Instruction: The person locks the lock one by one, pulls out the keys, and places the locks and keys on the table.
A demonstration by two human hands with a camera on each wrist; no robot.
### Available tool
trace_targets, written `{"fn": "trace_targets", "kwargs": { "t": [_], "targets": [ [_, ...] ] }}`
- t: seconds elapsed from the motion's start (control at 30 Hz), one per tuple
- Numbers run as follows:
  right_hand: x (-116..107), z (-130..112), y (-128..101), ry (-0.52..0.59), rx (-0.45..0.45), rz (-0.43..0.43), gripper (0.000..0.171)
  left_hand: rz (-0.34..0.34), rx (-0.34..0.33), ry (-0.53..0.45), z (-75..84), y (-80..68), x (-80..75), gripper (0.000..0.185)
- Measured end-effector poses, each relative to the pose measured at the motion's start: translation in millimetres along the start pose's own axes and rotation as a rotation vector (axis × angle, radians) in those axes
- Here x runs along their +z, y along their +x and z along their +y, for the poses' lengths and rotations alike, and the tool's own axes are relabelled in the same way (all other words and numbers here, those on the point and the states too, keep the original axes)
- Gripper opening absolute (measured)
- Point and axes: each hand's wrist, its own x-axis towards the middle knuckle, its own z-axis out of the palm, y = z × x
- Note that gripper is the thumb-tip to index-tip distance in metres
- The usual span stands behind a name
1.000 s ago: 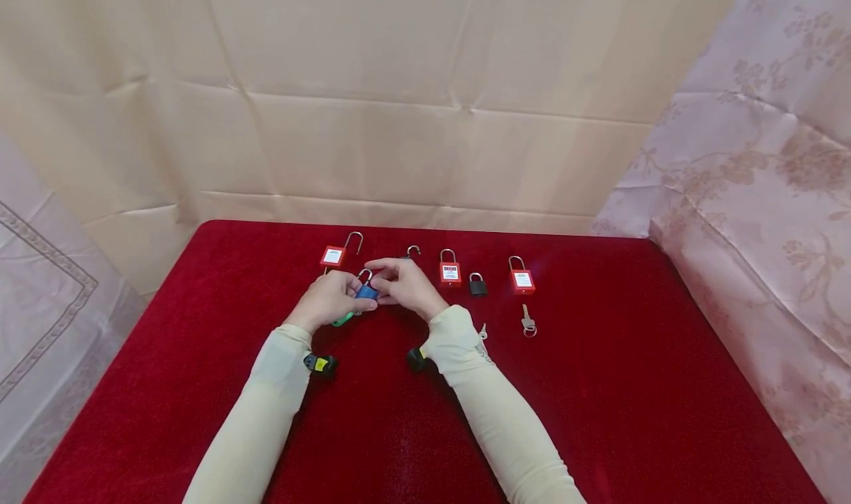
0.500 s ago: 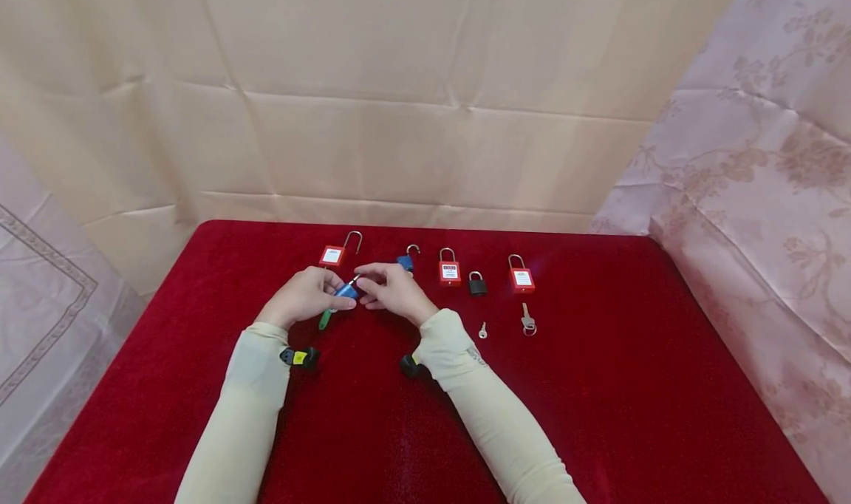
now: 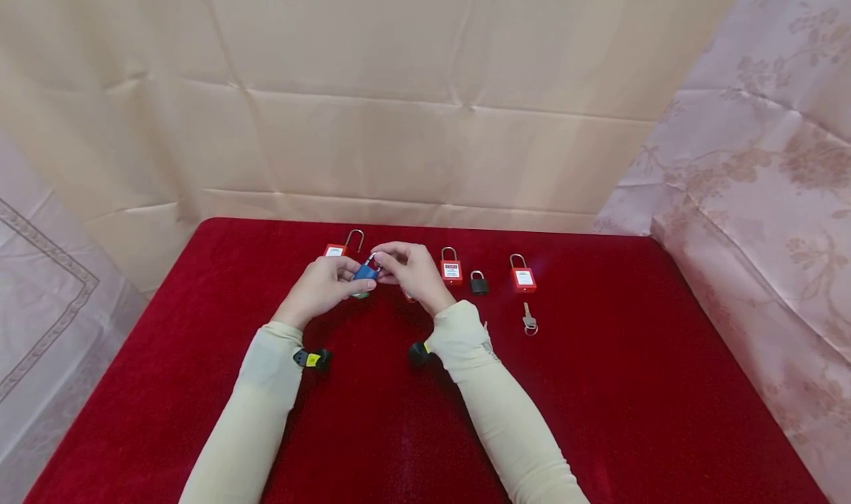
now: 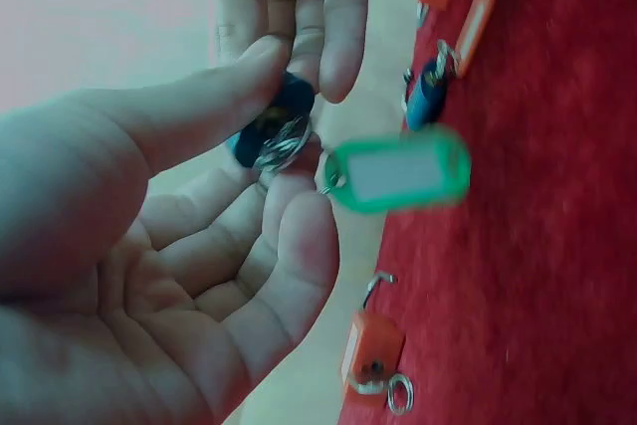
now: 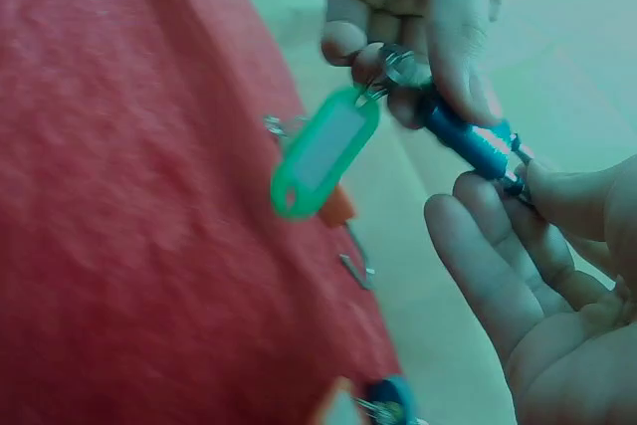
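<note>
Blue padlock [image 3: 365,273] pinched between my left hand [image 3: 323,286] and right hand [image 3: 414,270] above the surface [image 3: 598,415]; its dangling green key tag [image 4: 398,168] could tug it loose, I judge.

The blue padlock [image 5: 468,138] had a smooth plastic body and a bright metal shackle [image 3: 371,258]. Its green key tag [image 4: 400,169] was glossy plastic with a pale paper-like insert. The tablecloth [image 3: 631,386] looked like matt red velvet — soft, napped. The backdrop [image 3: 425,97] was creased cloth.
</note>
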Motion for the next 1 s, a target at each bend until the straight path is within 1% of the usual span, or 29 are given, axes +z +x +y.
{"fn": "trace_targets", "kwargs": {
  "t": [0.17,0.3,0.4,0.47,0.6,0.77,0.87,1.0],
  "targets": [
    [-11,-9,0,-0.038,-0.043,0.032,0.024,-0.007,0.018,-0.022,6.5,1.4,5.4,0.028],
    [-17,-12,0,-0.029,-0.073,0.045,0.023,0.015,0.029,-0.062,12.7,2.0,12.7,0.029],
    [-20,-15,-1,-0.011,-0.092,0.055,0.022,0.048,0.020,-0.116,17.0,2.5,18.8,0.031],
    [-21,-17,-2,-0.005,-0.100,0.050,0.023,0.077,0.020,-0.129,19.3,2.8,21.5,0.031],
    [-23,-19,-3,0.011,-0.107,0.035,0.024,0.130,0.050,-0.111,22.3,3.0,24.0,0.029],
    [-22,-21,-3,0.034,-0.113,0.038,0.025,0.162,0.092,-0.103,24.7,2.0,23.7,0.026],
    [-21,-22,-4,-0.001,-0.135,0.046,0.025,0.170,0.101,-0.106,25.1,1.5,24.3,0.026],
    [-21,-22,-4,-0.138,-0.208,0.068,0.023,0.176,0.104,-0.120,24.7,2.1,26.1,0.027]
  ]
}}
